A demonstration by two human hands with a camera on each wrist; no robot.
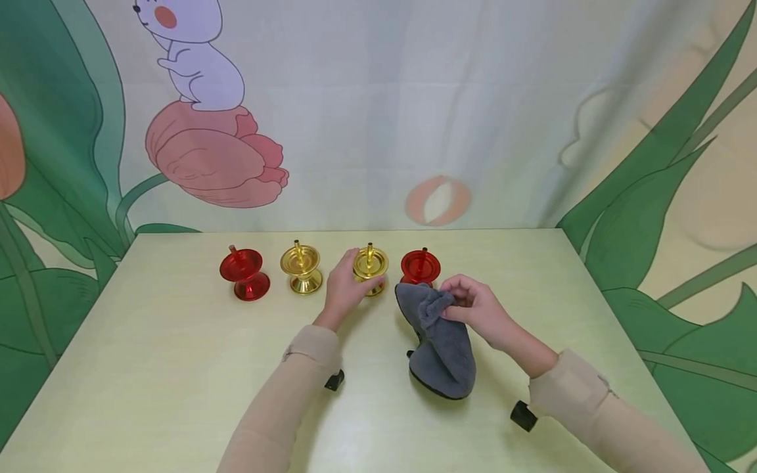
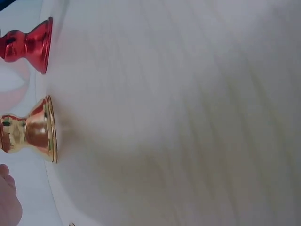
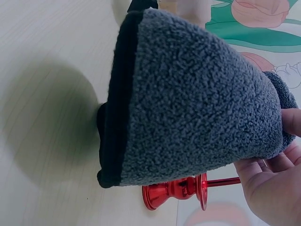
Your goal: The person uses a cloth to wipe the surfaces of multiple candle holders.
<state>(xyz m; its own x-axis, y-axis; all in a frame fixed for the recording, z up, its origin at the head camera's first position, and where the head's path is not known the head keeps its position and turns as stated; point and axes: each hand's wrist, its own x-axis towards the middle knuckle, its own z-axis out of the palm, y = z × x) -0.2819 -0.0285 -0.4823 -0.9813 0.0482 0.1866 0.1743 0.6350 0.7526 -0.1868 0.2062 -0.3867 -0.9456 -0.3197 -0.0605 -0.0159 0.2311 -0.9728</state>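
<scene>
My right hand [image 1: 481, 312] pinches a grey plush cloth with dark edging [image 1: 446, 355] by its bunched upper part, and the rest hangs in folds. In the right wrist view the cloth [image 3: 197, 99] covers much of the scene, with thumb and fingers at its narrow end. My left hand [image 1: 345, 289] is beside the right-hand gold candle holder [image 1: 370, 263], thumb and fingers spread apart at its near left side. That gold holder [image 2: 28, 132] stands upright in the left wrist view. Behind the cloth stands a red candle holder [image 1: 420, 265], its base partly hidden.
Further left along the table's back part stand another gold candle holder [image 1: 300, 261] and a red one [image 1: 242, 266]. All this is on a pale table [image 1: 148, 381]. A printed curtain [image 1: 355, 118] hangs behind its far edge.
</scene>
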